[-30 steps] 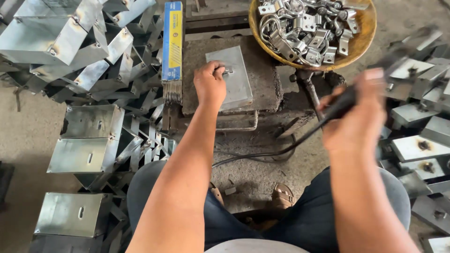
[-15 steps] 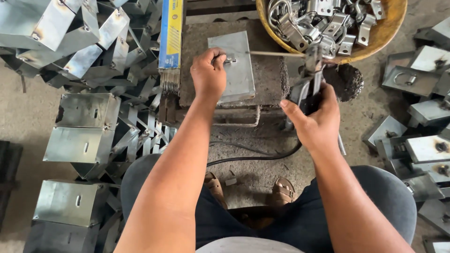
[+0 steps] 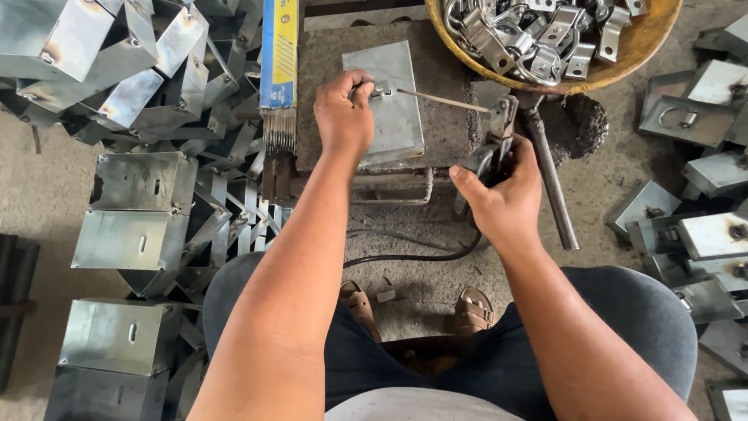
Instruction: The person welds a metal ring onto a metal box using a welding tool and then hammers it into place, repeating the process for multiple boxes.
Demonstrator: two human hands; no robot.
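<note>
My left hand point(image 3: 343, 113) pinches a small metal fitting against a grey sheet-metal plate point(image 3: 397, 117) that lies flat on a dark steel work block point(image 3: 452, 129). My right hand point(image 3: 502, 199) grips a welding electrode holder point(image 3: 495, 144). A thin welding rod point(image 3: 444, 100) runs from the holder's jaws leftward, its tip right by the fitting under my left fingers. A black cable point(image 3: 405, 256) trails from the holder down toward my lap.
A yellow bowl point(image 3: 650, 47) full of metal clips stands at the top right. A blue and yellow pack of welding rods point(image 3: 279, 58) lies left of the block. Galvanised metal boxes point(image 3: 140, 206) pile up on the left, more parts point(image 3: 701, 226) on the right. A steel bar point(image 3: 549, 175) leans nearby.
My right hand came in from the right with the electrode holder and lowered it to the block; the rod tip now reaches the fitting. My left hand stayed on the plate.
</note>
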